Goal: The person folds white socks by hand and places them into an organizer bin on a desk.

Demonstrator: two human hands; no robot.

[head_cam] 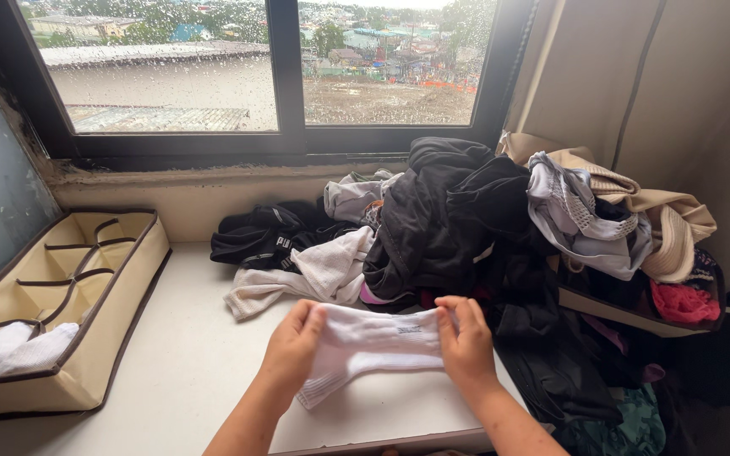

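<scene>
Currently: white sock held flat between both hands, just above the white surface, near its front edge

- Left hand: closed on the left end of the sock, fingers curled over the top edge
- Right hand: closed on the right end, thumb on top, fingers underneath
- Sock: stretched level between the hands, ribbed cuff hanging down at lower left
- Clothes pile: behind and right of the hands, mostly black garments, with a white towel-like cloth at its left foot and a pink item at far right
- Beige fabric organiser: far left on the surface, brown-trimmed compartments, folded white socks in the front compartment
- Window: behind the pile, rain-spotted glass
</scene>
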